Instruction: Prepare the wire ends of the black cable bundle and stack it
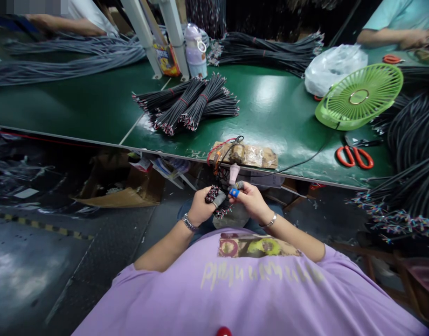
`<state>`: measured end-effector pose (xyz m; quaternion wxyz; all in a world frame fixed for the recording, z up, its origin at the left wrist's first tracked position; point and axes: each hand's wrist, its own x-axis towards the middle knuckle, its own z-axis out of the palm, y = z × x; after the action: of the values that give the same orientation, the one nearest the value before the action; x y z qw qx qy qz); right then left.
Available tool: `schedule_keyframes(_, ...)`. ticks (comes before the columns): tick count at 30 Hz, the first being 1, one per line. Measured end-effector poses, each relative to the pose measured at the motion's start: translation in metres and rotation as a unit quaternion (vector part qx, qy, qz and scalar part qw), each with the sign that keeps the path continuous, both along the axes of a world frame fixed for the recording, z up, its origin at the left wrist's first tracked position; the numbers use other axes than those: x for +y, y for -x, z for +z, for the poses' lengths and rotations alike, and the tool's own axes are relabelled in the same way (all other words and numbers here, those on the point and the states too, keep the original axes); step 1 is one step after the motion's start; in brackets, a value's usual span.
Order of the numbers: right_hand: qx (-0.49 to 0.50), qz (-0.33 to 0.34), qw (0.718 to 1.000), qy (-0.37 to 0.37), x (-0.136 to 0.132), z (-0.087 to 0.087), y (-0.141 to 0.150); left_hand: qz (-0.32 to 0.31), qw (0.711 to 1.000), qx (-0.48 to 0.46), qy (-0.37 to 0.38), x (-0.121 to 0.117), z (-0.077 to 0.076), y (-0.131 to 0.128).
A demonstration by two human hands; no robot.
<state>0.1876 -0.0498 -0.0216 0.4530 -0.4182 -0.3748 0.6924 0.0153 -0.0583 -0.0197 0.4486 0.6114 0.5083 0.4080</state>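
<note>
My left hand (200, 205) is closed round a small bundle of cut wire ends (213, 193), held just below the table's front edge. A grey finger cover sits on its thumb. My right hand (249, 200) is pinched against the same bundle from the right, with a blue tape wrap (234, 192) on one fingertip. Both wrists carry metal bracelets. Several tied bundles of black cables (190, 105) lie on the green table (95, 107) straight ahead.
A green fan (359, 95) lies at the right, with red scissors (354, 157) near the edge and a white plastic bag (333, 67) behind. Piles of black cable fill the right side. A bottle (195, 49) stands at the back. Other people's arms show at both far corners.
</note>
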Motion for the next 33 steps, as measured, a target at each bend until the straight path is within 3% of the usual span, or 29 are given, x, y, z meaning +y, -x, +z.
schedule_keyframes(5, 0.113, 0.002, 0.992, 0.058, -0.001, -0.006, 0.005, -0.005, 0.993, -0.093, 0.065, 0.002, -0.005, -0.001)
schedule_keyframes(13, 0.207, 0.091, 0.964, 0.137, 0.004, -0.010, 0.001, -0.030, 0.987, -0.130, 0.089, 0.003, -0.004, 0.004)
schedule_keyframes(21, 0.183, 0.189, 0.954, 0.147, 0.010, -0.010, -0.009, -0.088, 0.966, -0.183, 0.160, 0.003, -0.004, 0.007)
schedule_keyframes(26, 0.114, 0.207, 0.969, 0.073, 0.012, -0.009, -0.012, -0.113, 0.960, -0.173, 0.191, 0.004, -0.004, 0.007)
schedule_keyframes(29, 0.102, 0.169, 0.977, 0.077, 0.011, -0.009, -0.012, -0.137, 0.966, -0.139, 0.171, 0.006, -0.002, 0.008)
schedule_keyframes(33, 0.098, 0.089, 0.981, 0.140, 0.010, -0.010, -0.014, -0.087, 0.994, -0.054, 0.036, 0.006, 0.000, 0.008)
